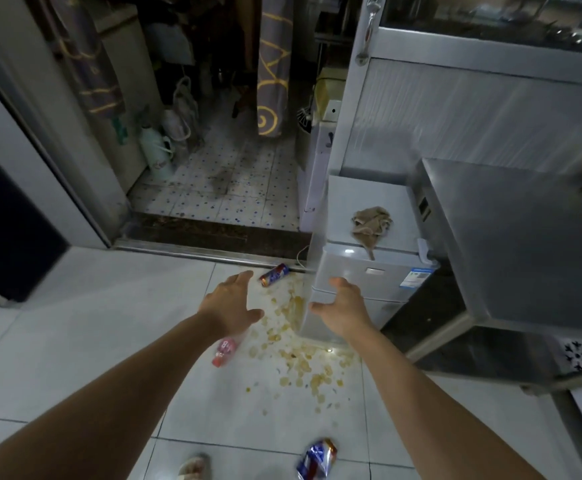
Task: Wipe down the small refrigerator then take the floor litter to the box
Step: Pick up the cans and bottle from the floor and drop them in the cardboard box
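Head view shows both hands spread, holding nothing, left hand (234, 303) near a can (274, 275), right hand (343, 308) before the small refrigerator (359, 282) carrying a rag (371, 223), chips (300, 362) strewn on tiled floor (75, 341).

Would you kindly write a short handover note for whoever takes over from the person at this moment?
Left hand: open, empty, held out over the floor near a can.
Right hand: open, empty, in front of the fridge.
Rag lies crumpled on the fridge top, untouched.
Litter on the floor: that can by the threshold, a pink bottle, a crushed can near the bottom edge, scattered chips.
Nothing looks done. Left: wipe fridge, carry litter to the box, which is not in view.
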Demonstrator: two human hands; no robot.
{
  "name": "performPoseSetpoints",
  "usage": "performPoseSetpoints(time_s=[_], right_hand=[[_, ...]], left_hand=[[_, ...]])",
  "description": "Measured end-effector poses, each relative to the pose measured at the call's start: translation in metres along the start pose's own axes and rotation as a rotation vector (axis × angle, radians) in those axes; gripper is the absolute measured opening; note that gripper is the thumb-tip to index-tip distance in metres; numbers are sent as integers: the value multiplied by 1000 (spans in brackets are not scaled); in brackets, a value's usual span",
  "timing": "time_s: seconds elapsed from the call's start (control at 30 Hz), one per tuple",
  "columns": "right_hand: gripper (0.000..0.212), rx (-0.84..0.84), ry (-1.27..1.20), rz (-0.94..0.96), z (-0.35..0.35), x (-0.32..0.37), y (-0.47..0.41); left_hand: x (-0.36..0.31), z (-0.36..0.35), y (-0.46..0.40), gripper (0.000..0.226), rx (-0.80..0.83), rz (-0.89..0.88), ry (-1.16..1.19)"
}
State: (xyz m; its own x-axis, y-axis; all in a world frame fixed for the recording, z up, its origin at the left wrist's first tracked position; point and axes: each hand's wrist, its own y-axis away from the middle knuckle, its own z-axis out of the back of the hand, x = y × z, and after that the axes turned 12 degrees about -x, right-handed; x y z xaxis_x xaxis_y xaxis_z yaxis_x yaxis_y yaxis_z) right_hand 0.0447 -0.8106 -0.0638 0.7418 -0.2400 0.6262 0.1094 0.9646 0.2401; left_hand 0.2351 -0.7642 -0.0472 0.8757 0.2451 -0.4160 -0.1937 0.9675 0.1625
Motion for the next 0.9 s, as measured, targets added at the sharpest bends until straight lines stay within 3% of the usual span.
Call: performPoseSetpoints(time_s=[0.57, 0.9], right_hand=[[73, -85, 38, -252, -147, 147, -16], [77, -110, -56, -397, -190, 154, -79]], left_hand=[[193, 63, -123, 82, 211, -102, -36], [198, 45, -218, 81, 338, -194, -87]])
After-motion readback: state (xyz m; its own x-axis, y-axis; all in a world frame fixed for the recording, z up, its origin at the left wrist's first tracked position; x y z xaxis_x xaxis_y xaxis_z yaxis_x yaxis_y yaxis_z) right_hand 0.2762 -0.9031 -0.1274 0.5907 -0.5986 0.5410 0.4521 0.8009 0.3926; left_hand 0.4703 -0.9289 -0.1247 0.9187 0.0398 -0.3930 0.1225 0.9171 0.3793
